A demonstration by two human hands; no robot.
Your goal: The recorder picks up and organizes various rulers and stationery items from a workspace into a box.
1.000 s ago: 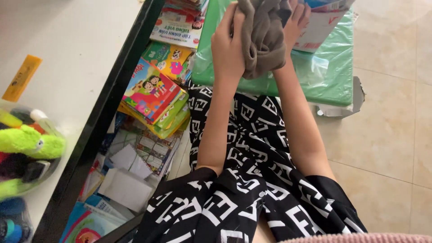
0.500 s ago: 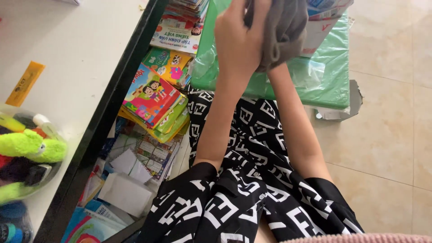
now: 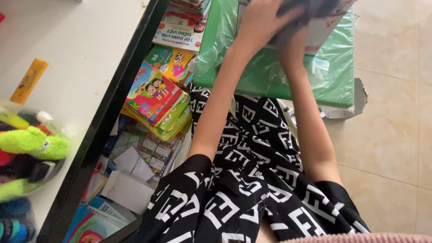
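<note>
Both my arms reach forward to the top edge of the view. My left hand (image 3: 263,20) and my right hand (image 3: 294,45) are closed together on a grey cloth (image 3: 310,9), which is blurred and partly cut off by the frame's top. The cloth is held above a white box (image 3: 326,31) that rests on a green plastic-wrapped surface (image 3: 333,76). My black-and-white patterned garment (image 3: 252,180) fills the lower middle.
Stacks of colourful children's books (image 3: 155,96) lie on the floor to the left, beside loose papers (image 3: 130,180). A white table with a black edge (image 3: 90,67) carries an orange ruler (image 3: 29,81) and a clear container of plush toys (image 3: 29,148). Beige floor tiles (image 3: 391,135) lie to the right.
My hands have carried the grey cloth farther forward and upward, so it is now mostly out of view at the top. The view has drifted slightly.
</note>
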